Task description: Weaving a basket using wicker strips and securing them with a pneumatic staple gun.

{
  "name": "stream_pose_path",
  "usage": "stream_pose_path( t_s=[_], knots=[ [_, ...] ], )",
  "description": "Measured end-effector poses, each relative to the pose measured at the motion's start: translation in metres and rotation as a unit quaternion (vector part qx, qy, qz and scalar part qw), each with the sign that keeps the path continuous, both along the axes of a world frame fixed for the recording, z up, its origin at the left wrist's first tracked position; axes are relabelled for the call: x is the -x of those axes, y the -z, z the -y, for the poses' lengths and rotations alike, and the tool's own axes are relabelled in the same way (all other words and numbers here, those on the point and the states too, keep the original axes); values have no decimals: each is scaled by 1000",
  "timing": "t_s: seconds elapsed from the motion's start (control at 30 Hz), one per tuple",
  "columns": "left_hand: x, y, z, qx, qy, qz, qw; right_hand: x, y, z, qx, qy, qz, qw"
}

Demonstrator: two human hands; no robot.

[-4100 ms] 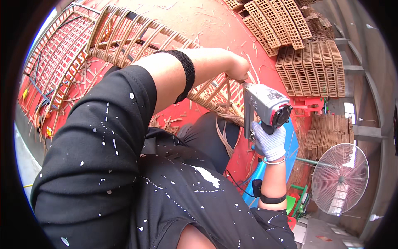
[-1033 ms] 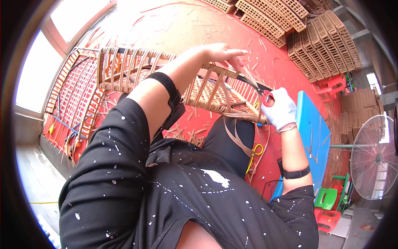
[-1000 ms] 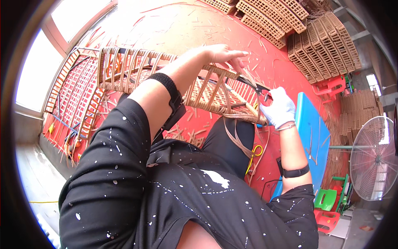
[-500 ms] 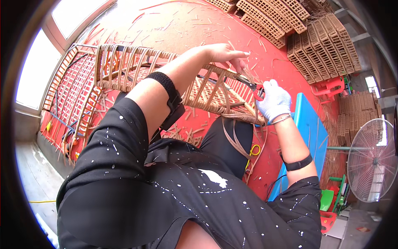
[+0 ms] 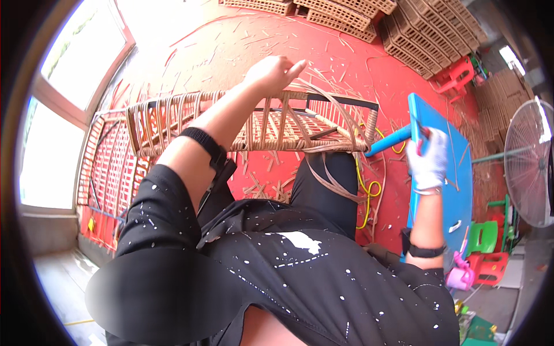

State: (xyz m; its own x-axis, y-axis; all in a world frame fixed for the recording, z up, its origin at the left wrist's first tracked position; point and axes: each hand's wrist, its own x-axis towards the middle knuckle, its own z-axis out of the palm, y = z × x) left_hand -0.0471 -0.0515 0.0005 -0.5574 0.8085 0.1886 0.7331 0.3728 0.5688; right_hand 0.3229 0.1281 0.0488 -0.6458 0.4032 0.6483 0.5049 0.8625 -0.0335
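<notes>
While the long tan woven-strip frame (image 5: pixel 271 142) lies crosswise near the bare left hand (image 5: pixel 271 75), loosely open and empty, the white-gloved right hand (image 5: pixel 428 160), farther rightward past the frame's end, grips a red-handled tool (image 5: pixel 425 132).

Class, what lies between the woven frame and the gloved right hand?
Head view: a blue tube, yellow cord and red floor lie between woven frame and right hand.

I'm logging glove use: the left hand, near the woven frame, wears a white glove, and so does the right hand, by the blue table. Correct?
Not quite: the head view shows the left hand, near the woven frame, is bare. The right hand, by the blue table, wears a white glove.
</notes>
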Motion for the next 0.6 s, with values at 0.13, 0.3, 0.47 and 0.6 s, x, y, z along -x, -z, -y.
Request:
stream_pose_path(
  t_s=[0.13, 0.3, 0.47, 0.6],
  knots=[
    [-17, 12, 37, 1, 45, -109, 993, -125, 5, -41, 45, 178, 43, 982],
    [-21, 11, 97, 4, -20, -197, 980, -261, 58, -128, 276, 322, 236, 874],
    [-12, 5, 129, 29, -49, -212, 976, -316, 134, -189, 253, 329, 296, 860],
    [-6, 17, 130, 41, -25, -257, 965, -309, 145, -197, 325, 303, 267, 855]
  ],
)
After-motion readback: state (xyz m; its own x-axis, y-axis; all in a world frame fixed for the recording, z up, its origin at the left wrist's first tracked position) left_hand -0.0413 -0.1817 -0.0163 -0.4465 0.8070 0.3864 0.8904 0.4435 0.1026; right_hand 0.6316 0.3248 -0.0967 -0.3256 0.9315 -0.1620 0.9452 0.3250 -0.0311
